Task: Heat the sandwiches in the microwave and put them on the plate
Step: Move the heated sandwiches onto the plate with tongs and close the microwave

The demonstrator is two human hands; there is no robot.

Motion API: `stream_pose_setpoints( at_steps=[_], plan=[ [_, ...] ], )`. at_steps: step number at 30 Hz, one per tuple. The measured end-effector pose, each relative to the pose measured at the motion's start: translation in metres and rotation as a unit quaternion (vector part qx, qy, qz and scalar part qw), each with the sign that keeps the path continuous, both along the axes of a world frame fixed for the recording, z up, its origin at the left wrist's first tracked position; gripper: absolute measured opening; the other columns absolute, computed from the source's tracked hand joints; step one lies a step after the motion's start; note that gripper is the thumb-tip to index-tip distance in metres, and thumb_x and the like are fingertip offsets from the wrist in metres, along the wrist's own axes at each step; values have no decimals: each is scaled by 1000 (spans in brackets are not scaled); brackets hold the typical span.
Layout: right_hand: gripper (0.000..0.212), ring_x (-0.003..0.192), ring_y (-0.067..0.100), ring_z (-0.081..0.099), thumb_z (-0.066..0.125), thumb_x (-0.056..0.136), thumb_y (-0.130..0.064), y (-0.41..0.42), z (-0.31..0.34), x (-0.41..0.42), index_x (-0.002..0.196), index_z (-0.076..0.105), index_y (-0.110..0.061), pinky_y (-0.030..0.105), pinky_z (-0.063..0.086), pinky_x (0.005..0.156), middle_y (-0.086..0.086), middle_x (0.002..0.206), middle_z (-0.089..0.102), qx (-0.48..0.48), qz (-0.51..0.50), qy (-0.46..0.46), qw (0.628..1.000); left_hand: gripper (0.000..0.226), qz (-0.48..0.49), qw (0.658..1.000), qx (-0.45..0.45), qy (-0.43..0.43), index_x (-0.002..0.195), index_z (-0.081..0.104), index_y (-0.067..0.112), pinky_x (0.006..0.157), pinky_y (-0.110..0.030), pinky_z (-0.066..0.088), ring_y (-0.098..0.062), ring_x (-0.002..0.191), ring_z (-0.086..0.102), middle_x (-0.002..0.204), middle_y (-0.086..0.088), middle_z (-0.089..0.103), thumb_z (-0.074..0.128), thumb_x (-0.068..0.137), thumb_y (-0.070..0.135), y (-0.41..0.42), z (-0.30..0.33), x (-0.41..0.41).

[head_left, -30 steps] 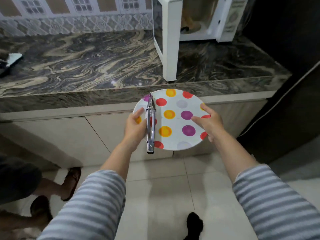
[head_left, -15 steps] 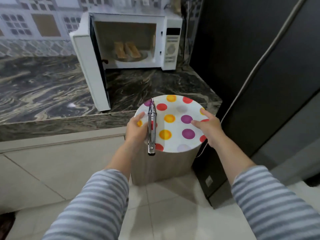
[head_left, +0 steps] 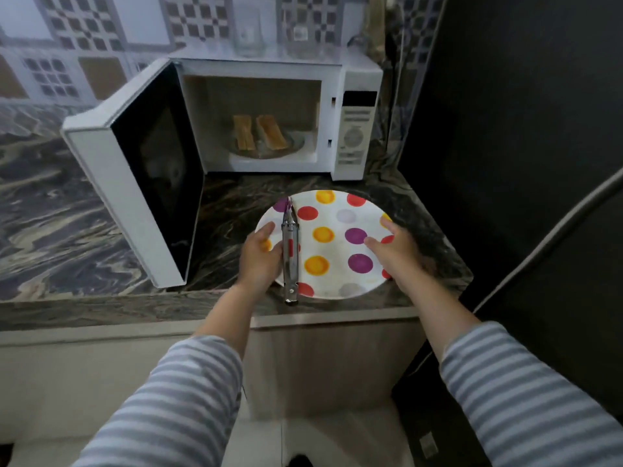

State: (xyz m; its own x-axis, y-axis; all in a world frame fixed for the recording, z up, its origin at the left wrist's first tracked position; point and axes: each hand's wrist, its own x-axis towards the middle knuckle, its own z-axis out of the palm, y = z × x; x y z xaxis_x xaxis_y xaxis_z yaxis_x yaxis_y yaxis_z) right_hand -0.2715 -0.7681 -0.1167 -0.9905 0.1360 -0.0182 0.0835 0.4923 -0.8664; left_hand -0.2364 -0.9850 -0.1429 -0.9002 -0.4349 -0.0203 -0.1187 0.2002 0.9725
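– Where are the sandwiches (head_left: 261, 135)?

– On the glass tray inside the open microwave (head_left: 354, 123); whether they're heated, I can't tell.

– And the plate (head_left: 337, 230)?

– Over the bench (head_left: 67, 214), in front of the microwave. My left hand (head_left: 261, 259) grips its rim with the tongs (head_left: 290, 254); my right hand (head_left: 396, 252) holds the other edge, fingers relaxed.

– What's left?

– Moving both sandwiches onto it.

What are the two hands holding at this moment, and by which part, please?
Both hold the spotted plate by opposite rims: left hand on the left rim, thumb pressing the metal tongs onto it; right hand on the right rim.
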Motion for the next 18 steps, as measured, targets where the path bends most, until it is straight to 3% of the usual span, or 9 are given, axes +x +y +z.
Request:
stream_pose_setpoints(
  at_steps=[8,10,12,15,18],
  plan=[
    [57,130,25,45,61,89,-29,-42,-28,-96,142,45,-17,34,38,107,7,146,40,88,55,4,995,51,65,996,-54,-26,139,47,11,111,-37,33,-27,132,44,143,-10,46,60,91,21,-32,-12,-70],
    [57,131,27,43,60,88,-33,-50,-35,-111,141,45,-18,41,32,111,8,145,40,112,75,4,991,50,91,991,-83,-52,139,48,17,119,-49,12,-26,140,32,146,-6,44,59,91,26,-38,-17,-77],
    [57,132,27,42,60,88,-34,-56,-39,-125,141,45,-18,45,26,114,8,144,41,128,101,9,987,48,103,979,-137,-105,139,46,24,115,-53,-8,-22,147,15,149,-4,39,55,93,32,-44,-21,-83],
    [55,132,28,42,60,90,-31,-64,-43,-145,141,45,-15,47,18,117,8,143,40,136,138,12,981,50,97,955,-232,-158,143,39,27,116,-48,-7,-20,148,11,154,-6,32,48,95,38,-48,-27,-89],
    [58,138,24,34,54,92,-37,-68,-50,-162,145,38,-19,52,-4,118,4,149,34,187,166,1,968,52,110,933,-293,-180,145,35,30,117,-44,-1,-18,147,13,156,-5,29,43,95,44,-45,-32,-89]
  ],
)
